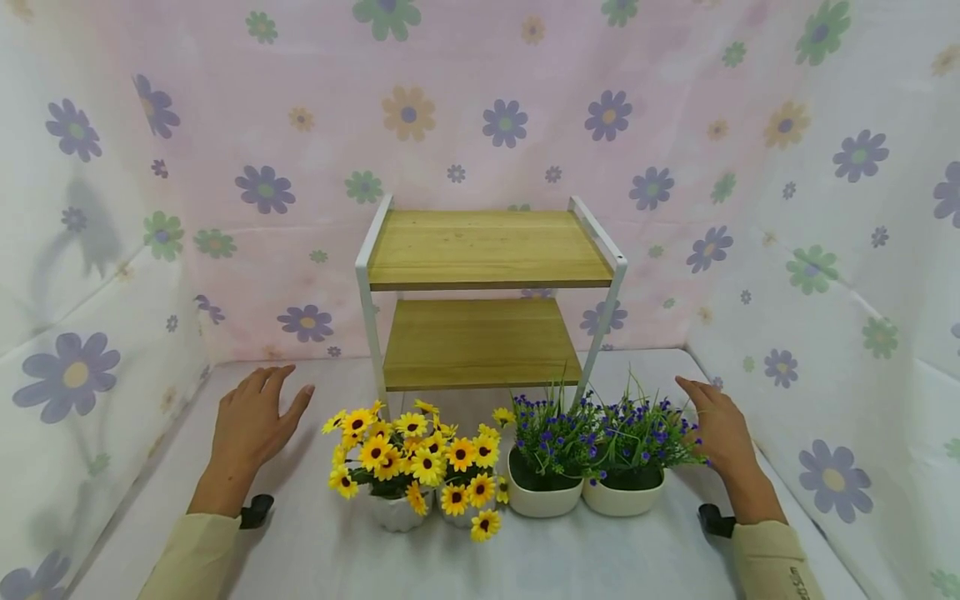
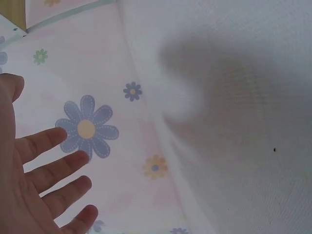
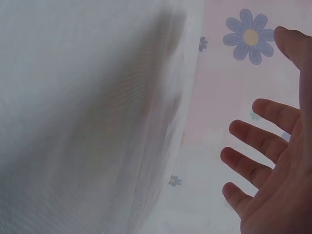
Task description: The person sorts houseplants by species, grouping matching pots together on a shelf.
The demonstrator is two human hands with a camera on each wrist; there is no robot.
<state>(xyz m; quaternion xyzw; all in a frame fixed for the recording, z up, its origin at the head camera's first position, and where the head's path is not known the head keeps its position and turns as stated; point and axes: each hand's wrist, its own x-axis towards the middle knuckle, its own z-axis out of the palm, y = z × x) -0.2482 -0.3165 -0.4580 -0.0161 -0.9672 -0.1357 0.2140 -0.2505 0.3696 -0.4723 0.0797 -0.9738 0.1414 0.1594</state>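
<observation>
Four flower pots stand in a row at the lower middle of the head view: two white pots of yellow sunflowers (image 1: 412, 458) on the left of the row, and two cream pots of purple flowers (image 1: 592, 437) on the right, the cream pots touching each other. Right behind them, at the centre of the frame, stands a two-tier wooden shelf (image 1: 487, 246) on a white frame, both boards bare.

Your left hand (image 1: 251, 421) hovers over or rests on the white tabletop (image 1: 315, 550) at lower left, fingers straight and slightly spread, holding nothing and apart from the sunflowers. Your right hand (image 1: 720, 429) sits at lower right, fingers extended and empty, just beside the outer purple pot; whether it brushes the leaves you cannot tell.

As a judgement, you are at the very start: nothing is gripped and both hands flank the row. The next move would call for closing a hand round a pot's body, not its stems.

The wrist views add little on the pots: each shows only spread fingers (image 2: 53, 168) against the flowered cloth backdrop (image 2: 87, 126), and only the head view shows pots and shelf. The right wrist view confirms the right fingers (image 3: 248, 161) are wide and hold nothing.
</observation>
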